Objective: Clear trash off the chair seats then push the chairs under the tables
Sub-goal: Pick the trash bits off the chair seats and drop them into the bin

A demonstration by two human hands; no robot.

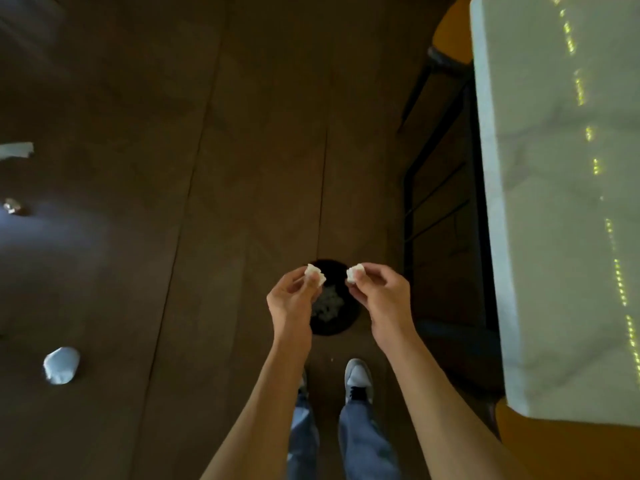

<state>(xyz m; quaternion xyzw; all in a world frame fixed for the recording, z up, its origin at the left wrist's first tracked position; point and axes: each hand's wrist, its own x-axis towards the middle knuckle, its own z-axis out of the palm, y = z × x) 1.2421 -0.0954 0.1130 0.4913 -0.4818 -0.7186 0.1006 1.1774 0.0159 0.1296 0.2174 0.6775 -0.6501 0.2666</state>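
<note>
My left hand [294,299] pinches a small crumpled white paper wad [316,273] between thumb and fingers. My right hand [381,296] holds a second white paper wad [354,273] the same way. Both hands hover side by side above a round black trash bin [341,322] on the floor, which has white crumpled paper [327,303] inside. An orange chair seat [450,32] sits at the top right beside the white marble table [561,202]. Another orange seat [568,452] shows at the bottom right corner under the table's near end.
Dark wood floor fills most of the view. A white crumpled object [61,365] lies on the floor at lower left, a small shiny scrap [12,205] and a white strip [16,149] at the left edge. Black metal table legs [440,209] stand right of the bin. My shoes [358,379] are just behind it.
</note>
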